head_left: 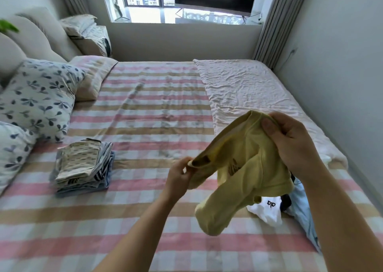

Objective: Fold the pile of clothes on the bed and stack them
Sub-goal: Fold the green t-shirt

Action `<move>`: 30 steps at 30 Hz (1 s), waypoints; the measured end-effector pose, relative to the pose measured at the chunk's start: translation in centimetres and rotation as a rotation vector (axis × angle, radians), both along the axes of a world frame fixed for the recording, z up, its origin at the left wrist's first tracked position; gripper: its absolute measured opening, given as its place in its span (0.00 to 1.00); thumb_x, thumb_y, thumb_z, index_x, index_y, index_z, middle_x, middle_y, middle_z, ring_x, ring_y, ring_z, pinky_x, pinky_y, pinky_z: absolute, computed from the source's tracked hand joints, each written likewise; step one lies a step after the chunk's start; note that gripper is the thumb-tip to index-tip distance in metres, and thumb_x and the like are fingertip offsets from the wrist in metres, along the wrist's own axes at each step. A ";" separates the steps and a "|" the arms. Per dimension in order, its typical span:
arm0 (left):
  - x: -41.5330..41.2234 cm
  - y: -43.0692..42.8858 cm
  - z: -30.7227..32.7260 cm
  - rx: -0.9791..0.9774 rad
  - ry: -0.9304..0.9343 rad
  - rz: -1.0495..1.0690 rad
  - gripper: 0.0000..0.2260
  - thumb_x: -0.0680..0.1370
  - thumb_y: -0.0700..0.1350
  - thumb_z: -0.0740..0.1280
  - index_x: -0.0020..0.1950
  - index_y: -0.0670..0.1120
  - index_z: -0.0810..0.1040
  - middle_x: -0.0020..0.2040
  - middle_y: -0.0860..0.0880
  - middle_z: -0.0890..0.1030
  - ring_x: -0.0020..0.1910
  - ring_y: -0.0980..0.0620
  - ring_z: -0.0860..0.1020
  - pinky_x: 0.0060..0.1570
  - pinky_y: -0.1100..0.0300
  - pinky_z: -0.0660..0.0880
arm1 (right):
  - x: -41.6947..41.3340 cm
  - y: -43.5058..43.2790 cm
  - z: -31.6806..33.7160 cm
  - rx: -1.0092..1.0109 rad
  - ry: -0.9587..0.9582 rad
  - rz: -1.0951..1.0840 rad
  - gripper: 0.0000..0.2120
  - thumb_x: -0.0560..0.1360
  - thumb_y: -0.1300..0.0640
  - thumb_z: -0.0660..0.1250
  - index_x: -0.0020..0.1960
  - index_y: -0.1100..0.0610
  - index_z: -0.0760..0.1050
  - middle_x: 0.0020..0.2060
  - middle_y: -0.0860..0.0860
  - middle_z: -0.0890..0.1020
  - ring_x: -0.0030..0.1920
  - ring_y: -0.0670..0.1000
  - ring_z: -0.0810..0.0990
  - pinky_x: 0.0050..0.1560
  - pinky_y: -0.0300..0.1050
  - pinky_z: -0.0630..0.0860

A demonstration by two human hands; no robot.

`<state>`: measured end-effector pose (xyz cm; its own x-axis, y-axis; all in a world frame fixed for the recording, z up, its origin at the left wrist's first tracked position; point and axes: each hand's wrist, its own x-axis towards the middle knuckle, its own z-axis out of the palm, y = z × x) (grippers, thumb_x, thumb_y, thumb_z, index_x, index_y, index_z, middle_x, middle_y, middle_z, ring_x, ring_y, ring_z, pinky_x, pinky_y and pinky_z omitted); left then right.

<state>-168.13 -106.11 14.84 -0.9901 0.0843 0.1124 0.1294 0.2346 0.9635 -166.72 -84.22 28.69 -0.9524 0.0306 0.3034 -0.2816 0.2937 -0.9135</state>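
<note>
1. Your left hand (pixel 179 173) pinches one edge of the yellow top (pixel 244 166); your right hand (pixel 290 143) grips the opposite edge — held up over the bed (pixel 145 110), likely to find its shape.
2. The pile (pixel 290 207) lies just beneath, by your right arm.
3. The stack (pixel 83 168) sits well to the left — probably where this top goes once folded.

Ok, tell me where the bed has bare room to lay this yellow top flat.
The widest bare patch is the striped sheet between the folded stack, the floral pillows and the pink blanket. The near strip in front of the stack is also bare. Crowded at the right, where unfolded clothes lie under the yellow top.
</note>
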 end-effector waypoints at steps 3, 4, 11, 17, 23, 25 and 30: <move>-0.1 -5.1 1.0 0.064 -0.082 0.090 0.06 0.74 0.42 0.63 0.40 0.43 0.77 0.35 0.46 0.78 0.35 0.52 0.76 0.34 0.60 0.73 | 0.7 -1.8 -1.0 0.013 -0.042 -0.073 0.10 0.77 0.56 0.63 0.38 0.54 0.77 0.30 0.44 0.78 0.31 0.39 0.75 0.33 0.28 0.72; -0.2 -6.9 1.2 0.042 -0.085 0.110 0.07 0.75 0.43 0.63 0.40 0.41 0.77 0.35 0.46 0.77 0.35 0.52 0.74 0.35 0.60 0.71 | 1.0 -2.4 -1.7 0.042 -0.059 -0.098 0.10 0.77 0.55 0.63 0.38 0.54 0.78 0.30 0.46 0.78 0.30 0.40 0.75 0.32 0.28 0.71; 2.0 -16.2 3.2 -0.261 0.061 0.131 0.10 0.75 0.42 0.67 0.35 0.42 0.75 0.28 0.47 0.73 0.29 0.59 0.70 0.31 0.69 0.65 | 4.9 -5.9 -5.6 0.290 -0.091 -0.105 0.09 0.73 0.52 0.65 0.34 0.51 0.75 0.28 0.44 0.76 0.30 0.41 0.72 0.31 0.29 0.65; 6.7 -19.6 4.4 -0.352 0.037 -0.004 0.08 0.73 0.42 0.70 0.35 0.49 0.77 0.32 0.49 0.78 0.31 0.57 0.74 0.31 0.72 0.67 | 8.6 -7.0 -6.5 0.316 -0.154 0.000 0.04 0.72 0.49 0.66 0.39 0.45 0.78 0.28 0.44 0.78 0.31 0.44 0.76 0.31 0.31 0.69; 6.2 -20.1 4.4 -0.319 -0.023 -0.044 0.07 0.72 0.54 0.69 0.37 0.53 0.78 0.34 0.53 0.79 0.32 0.59 0.75 0.33 0.71 0.69 | 6.5 -6.7 -6.9 0.295 -0.174 0.072 0.04 0.73 0.48 0.68 0.41 0.46 0.79 0.32 0.42 0.81 0.34 0.40 0.78 0.34 0.27 0.69; 4.7 -19.7 2.0 -0.338 -0.049 -0.023 0.08 0.71 0.53 0.66 0.34 0.51 0.76 0.32 0.54 0.77 0.31 0.60 0.73 0.32 0.71 0.67 | 4.3 -6.6 -9.6 0.316 -0.205 0.082 0.06 0.73 0.51 0.67 0.37 0.47 0.79 0.31 0.44 0.80 0.33 0.42 0.77 0.34 0.28 0.68; 0.9 -18.7 -9.4 -0.600 -0.080 -0.007 0.13 0.74 0.43 0.69 0.31 0.47 0.70 0.26 0.53 0.71 0.26 0.57 0.68 0.30 0.62 0.64 | -1.5 -6.4 -21.7 0.407 -0.363 0.120 0.08 0.74 0.56 0.67 0.39 0.45 0.78 0.32 0.45 0.81 0.35 0.44 0.78 0.38 0.33 0.69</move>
